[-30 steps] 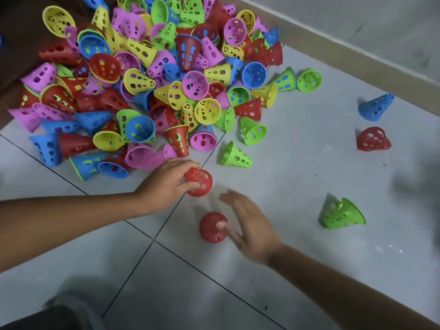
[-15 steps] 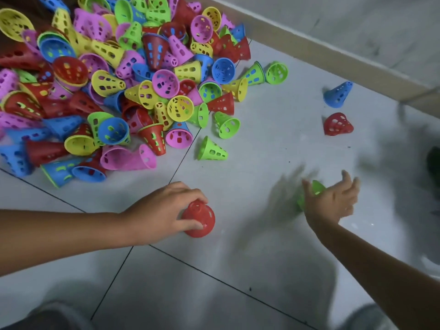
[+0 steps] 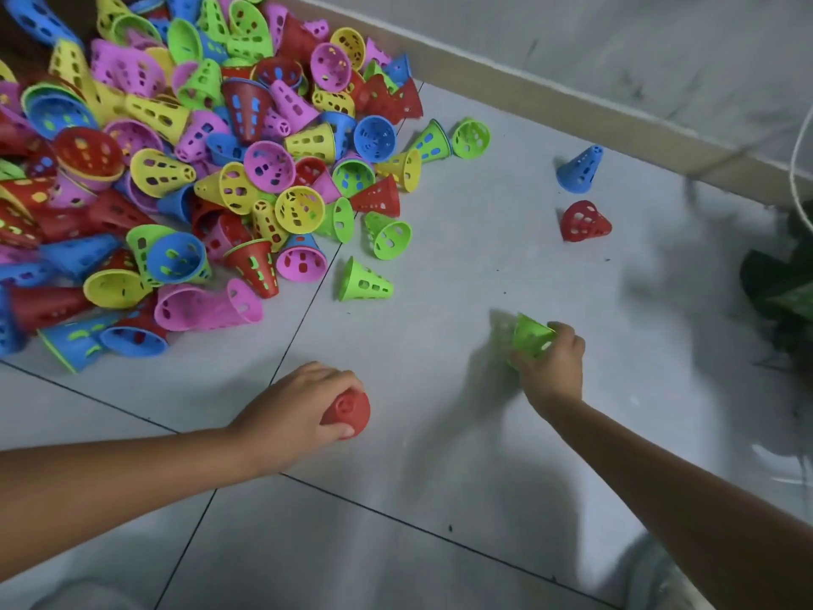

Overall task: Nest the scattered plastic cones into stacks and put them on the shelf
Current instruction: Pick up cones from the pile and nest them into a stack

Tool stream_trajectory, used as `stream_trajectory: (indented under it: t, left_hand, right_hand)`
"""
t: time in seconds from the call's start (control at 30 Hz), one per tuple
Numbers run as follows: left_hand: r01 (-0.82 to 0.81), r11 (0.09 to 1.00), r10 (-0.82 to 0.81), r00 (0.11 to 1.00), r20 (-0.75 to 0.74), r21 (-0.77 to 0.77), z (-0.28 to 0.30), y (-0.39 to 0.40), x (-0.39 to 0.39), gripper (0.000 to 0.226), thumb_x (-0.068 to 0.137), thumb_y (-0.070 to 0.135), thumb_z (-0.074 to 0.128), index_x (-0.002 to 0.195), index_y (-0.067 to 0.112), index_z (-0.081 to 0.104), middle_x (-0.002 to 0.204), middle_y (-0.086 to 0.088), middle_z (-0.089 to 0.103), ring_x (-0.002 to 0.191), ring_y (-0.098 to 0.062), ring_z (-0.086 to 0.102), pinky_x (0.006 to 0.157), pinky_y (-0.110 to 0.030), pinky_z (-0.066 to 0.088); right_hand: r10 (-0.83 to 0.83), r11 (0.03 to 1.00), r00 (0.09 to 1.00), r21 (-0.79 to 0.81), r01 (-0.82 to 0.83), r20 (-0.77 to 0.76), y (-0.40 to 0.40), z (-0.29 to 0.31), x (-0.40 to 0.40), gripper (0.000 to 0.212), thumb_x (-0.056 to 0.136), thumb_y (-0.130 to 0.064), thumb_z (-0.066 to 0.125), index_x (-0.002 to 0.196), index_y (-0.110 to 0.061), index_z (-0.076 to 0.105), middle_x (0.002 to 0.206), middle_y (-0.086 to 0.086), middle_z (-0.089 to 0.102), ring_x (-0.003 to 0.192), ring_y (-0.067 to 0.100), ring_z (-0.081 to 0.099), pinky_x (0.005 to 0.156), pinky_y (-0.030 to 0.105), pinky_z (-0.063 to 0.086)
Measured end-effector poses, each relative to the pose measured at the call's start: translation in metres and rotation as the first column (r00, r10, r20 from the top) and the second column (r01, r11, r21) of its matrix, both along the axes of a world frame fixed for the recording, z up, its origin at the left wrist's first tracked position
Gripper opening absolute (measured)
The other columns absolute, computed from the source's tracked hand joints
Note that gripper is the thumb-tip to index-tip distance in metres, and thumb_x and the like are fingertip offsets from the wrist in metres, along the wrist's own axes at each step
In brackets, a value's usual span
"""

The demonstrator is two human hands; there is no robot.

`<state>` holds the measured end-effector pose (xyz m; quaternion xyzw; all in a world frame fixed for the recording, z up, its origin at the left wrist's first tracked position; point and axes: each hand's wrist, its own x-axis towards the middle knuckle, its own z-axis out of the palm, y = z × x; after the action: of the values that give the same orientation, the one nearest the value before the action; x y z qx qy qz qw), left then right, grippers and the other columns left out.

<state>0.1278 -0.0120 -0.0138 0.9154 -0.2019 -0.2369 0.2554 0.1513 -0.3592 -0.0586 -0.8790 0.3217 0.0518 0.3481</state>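
Gathering step: left hand (image 3: 299, 411) grips red cones (image 3: 347, 411), right hand (image 3: 552, 367) clutches green cones (image 3: 530, 336); next, more matching strays.

My left hand (image 3: 294, 407) rests on the floor (image 3: 440, 477) in front of the heap of cones (image 3: 184, 169), around one cone (image 3: 347, 411). My right hand (image 3: 552, 367), further right, holds another cone (image 3: 530, 336). Between heap and hands lies a single cone (image 3: 363, 281). Two cones (image 3: 580, 169) (image 3: 584, 222) lie far right, near the skirting (image 3: 572, 103).
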Motion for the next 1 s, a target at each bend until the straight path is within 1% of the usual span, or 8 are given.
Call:
stream_trajectory:
  t: [0.2, 0.27, 0.37, 0.5, 0.63, 0.73, 0.9, 1.0]
  left_hand:
    - [-0.073, 0.997, 0.073, 0.997, 0.000, -0.035, 0.035, 0.004, -0.034, 0.066, 0.072, 0.037, 0.086, 0.128, 0.035, 0.051, 0.128, 0.017, 0.052, 0.120, -0.006, 0.051, 0.106, -0.028, 0.041]
    - [-0.048, 0.999, 0.048, 0.999, 0.001, -0.025, 0.061, 0.009, -0.039, 0.057, 0.075, 0.037, 0.084, 0.123, 0.033, 0.054, 0.123, 0.017, 0.051, 0.114, -0.005, 0.053, 0.099, -0.024, 0.043]
    - [-0.010, 0.998, 0.009, 1.000, 0.020, 0.058, 0.104, 0.027, -0.033, 0.046, 0.080, 0.037, 0.081, 0.118, 0.033, 0.055, 0.116, 0.018, 0.047, 0.105, -0.006, 0.053, 0.076, -0.013, 0.042]
    - [-0.078, 0.993, 0.072, 0.995, 0.072, 0.087, 0.161, 0.064, -0.021, 0.036, 0.080, 0.036, 0.082, 0.109, 0.034, 0.059, 0.106, 0.020, 0.054, 0.101, -0.008, 0.058, 0.076, -0.015, 0.042]
    - [-0.124, 0.985, 0.108, 0.986, 0.127, 0.123, 0.205, 0.110, -0.028, 0.026, 0.085, 0.031, 0.079, 0.105, 0.027, 0.064, 0.102, 0.018, 0.062, 0.097, -0.003, 0.061, 0.082, -0.016, 0.047]
    - [-0.158, 0.972, 0.139, 0.984, 0.112, 0.175, 0.216, 0.144, -0.046, 0.020, 0.086, 0.032, 0.077, 0.101, 0.032, 0.064, 0.101, 0.020, 0.064, 0.096, 0.008, 0.058, 0.075, -0.004, 0.040]
    - [-0.203, 0.966, 0.185, 0.975, 0.121, 0.160, 0.202, 0.164, -0.058, 0.019, 0.086, 0.032, 0.077, 0.100, 0.029, 0.065, 0.102, 0.020, 0.065, 0.098, 0.006, 0.059, 0.076, -0.007, 0.042]
    - [-0.231, 0.966, 0.218, 0.969, 0.114, 0.117, 0.188, 0.163, -0.058, 0.020, 0.085, 0.031, 0.078, 0.100, 0.029, 0.065, 0.101, 0.019, 0.065, 0.099, 0.001, 0.060, 0.086, -0.021, 0.049]
  right_hand:
    - [0.387, 0.913, 0.913, 0.086, -0.399, 0.125, 0.039, 0.056, -0.019, 0.084, 0.080, -0.011, 0.077, 0.149, -0.020, 0.031, 0.141, 0.004, 0.043, 0.117, 0.025, 0.054, 0.096, 0.033, 0.045]
    - [0.535, 0.827, 0.833, 0.118, -0.550, 0.137, 0.054, 0.081, -0.024, 0.083, 0.084, -0.015, 0.076, 0.151, -0.024, 0.027, 0.134, -0.002, 0.052, 0.105, 0.024, 0.060, 0.089, 0.034, 0.050]
    - [0.674, 0.725, 0.728, 0.078, -0.684, 0.127, 0.075, 0.119, -0.022, 0.063, 0.085, -0.020, 0.075, 0.140, -0.021, 0.044, 0.121, 0.000, 0.063, 0.098, 0.024, 0.062, 0.081, 0.028, 0.047]
    - [0.849, 0.522, 0.526, -0.083, -0.849, -0.039, 0.105, 0.159, -0.014, 0.048, 0.085, -0.028, 0.075, 0.129, -0.018, 0.057, 0.114, 0.006, 0.066, 0.105, 0.027, 0.059, 0.079, 0.026, 0.041]
    - [0.914, 0.355, 0.374, -0.136, -0.925, -0.158, 0.145, 0.175, 0.000, 0.047, 0.083, -0.027, 0.076, 0.126, -0.018, 0.058, 0.115, 0.007, 0.065, 0.108, 0.027, 0.057, 0.081, 0.030, 0.045]
    - [0.925, 0.283, 0.304, -0.118, -0.952, -0.227, 0.171, 0.166, 0.001, 0.046, 0.081, -0.026, 0.075, 0.124, -0.018, 0.059, 0.115, 0.007, 0.063, 0.109, 0.027, 0.057, 0.079, 0.030, 0.047]
    - [0.910, 0.160, 0.198, -0.133, -0.978, -0.364, 0.196, 0.125, -0.013, 0.045, 0.082, -0.022, 0.073, 0.124, -0.019, 0.056, 0.117, 0.010, 0.060, 0.106, 0.030, 0.059, 0.073, 0.033, 0.049]
    - [0.901, 0.123, 0.176, -0.155, -0.980, -0.396, 0.204, 0.107, -0.016, 0.042, 0.085, -0.015, 0.065, 0.125, -0.018, 0.054, 0.119, 0.011, 0.059, 0.107, 0.032, 0.060, 0.069, 0.032, 0.045]
